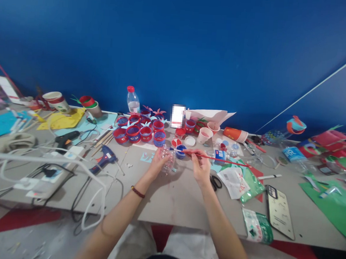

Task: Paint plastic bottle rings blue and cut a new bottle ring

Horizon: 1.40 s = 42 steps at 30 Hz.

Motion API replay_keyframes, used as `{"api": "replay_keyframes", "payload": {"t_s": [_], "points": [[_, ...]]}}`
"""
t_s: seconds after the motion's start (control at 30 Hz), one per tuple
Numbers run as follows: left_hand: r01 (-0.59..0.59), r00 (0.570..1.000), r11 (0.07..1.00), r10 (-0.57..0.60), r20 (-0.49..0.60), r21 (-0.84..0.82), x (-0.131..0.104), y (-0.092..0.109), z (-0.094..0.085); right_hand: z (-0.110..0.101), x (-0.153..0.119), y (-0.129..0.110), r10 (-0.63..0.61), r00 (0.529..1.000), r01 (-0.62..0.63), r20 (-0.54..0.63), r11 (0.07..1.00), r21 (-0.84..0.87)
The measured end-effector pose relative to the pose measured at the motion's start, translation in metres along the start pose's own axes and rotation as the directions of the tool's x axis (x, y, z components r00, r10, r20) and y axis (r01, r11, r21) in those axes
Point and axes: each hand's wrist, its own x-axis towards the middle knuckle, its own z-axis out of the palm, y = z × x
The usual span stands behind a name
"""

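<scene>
My left hand (159, 163) is closed around a clear plastic bottle piece (168, 163), held above the table's middle. A long red paintbrush (221, 158) is pinched in my right hand (200, 167), its handle pointing off to the right. The brush tip reaches left, near the bottle piece and a small pot of blue paint (181, 152); whether it touches either I cannot tell. Behind stand a pot of red paint (180, 132) and a white lid (190, 141). Several red and blue painted cups (133, 133) with paper leaves are grouped at the back left.
A blue glue gun (104, 159) and a white power strip (56, 173) with tangled cables lie on the left. Right of my hands are black scissors (216, 183), a labelled bottle (220, 156), a white packet (233, 182) and a phone (279, 211). Orange paper cups (235, 135) lie behind.
</scene>
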Motion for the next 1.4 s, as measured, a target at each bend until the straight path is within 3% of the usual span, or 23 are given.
{"api": "replay_keyframes", "payload": {"t_s": [0.43, 0.57, 0.7, 1.0, 1.4], "points": [[-0.021, 0.999, 0.998, 0.023, 0.023, -0.055, 0.000, -0.001, -0.003, -0.006, 0.002, 0.001, -0.112, 0.994, 0.111, -0.015, 0.992, -0.061], [-0.017, 1.000, 0.998, 0.016, -0.020, -0.057, 0.002, -0.002, -0.006, -0.012, 0.004, 0.004, -0.137, 0.989, 0.131, -0.051, 0.986, -0.101], [-0.022, 0.998, 1.000, 0.021, -0.052, -0.022, 0.001, 0.000, -0.003, -0.012, 0.004, 0.005, -0.139, 0.987, 0.137, -0.085, 0.990, -0.028], [-0.078, 0.993, 0.993, 0.085, -0.083, 0.087, 0.002, -0.006, 0.002, -0.002, -0.003, 0.003, -0.099, 0.995, 0.099, 0.009, 0.995, -0.004], [-0.090, 0.991, 0.988, 0.102, -0.090, 0.125, 0.002, -0.009, 0.000, -0.004, -0.005, 0.004, -0.147, 0.987, 0.157, 0.061, 0.967, -0.201]]}}
